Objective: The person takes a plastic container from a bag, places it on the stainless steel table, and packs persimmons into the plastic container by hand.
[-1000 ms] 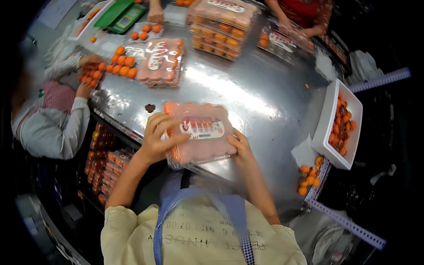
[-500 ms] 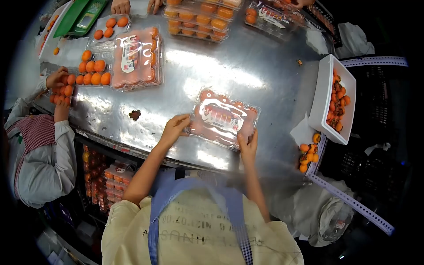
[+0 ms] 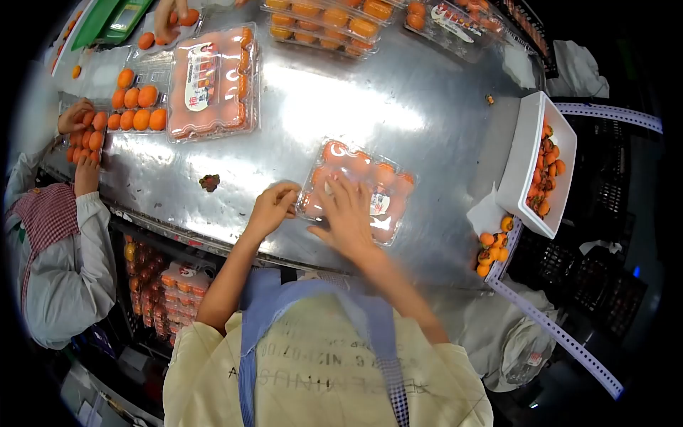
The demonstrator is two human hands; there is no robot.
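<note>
Your right hand (image 3: pixel 346 217) lies over the clear fruit box (image 3: pixel 388 181), palm down, its fingers spread across the lid and partly covering the label (image 3: pixel 379 205). Your left hand (image 3: pixel 274 206) is at the box's left edge, fingers bent and thumb drawn in toward them; you cannot tell from this view whether they pinch the rim or only sit just beside it. The clear fruit box lies flat and slightly turned on the metal table (image 3: pixel 306 92), near the edge on your side, with rounded orange fruit showing through it.

Left of the clear fruit box, well apart, is a dark reddish scrap (image 3: pixel 208 183). Beyond that, to the box's far left, stand the stacked labelled packs (image 3: pixel 231 78), with an open tray of orange fruit (image 3: pixel 142 117) beside them. Farther left of the box, a co-worker's hands (image 3: pixel 87 174) are at another group of fruit (image 3: pixel 94 139).

Beyond the box, at the far side, is a taller stack of packs (image 3: pixel 331 28). To its right, well apart, a white crate (image 3: pixel 523 160) holds small orange fruit (image 3: pixel 544 171).
</note>
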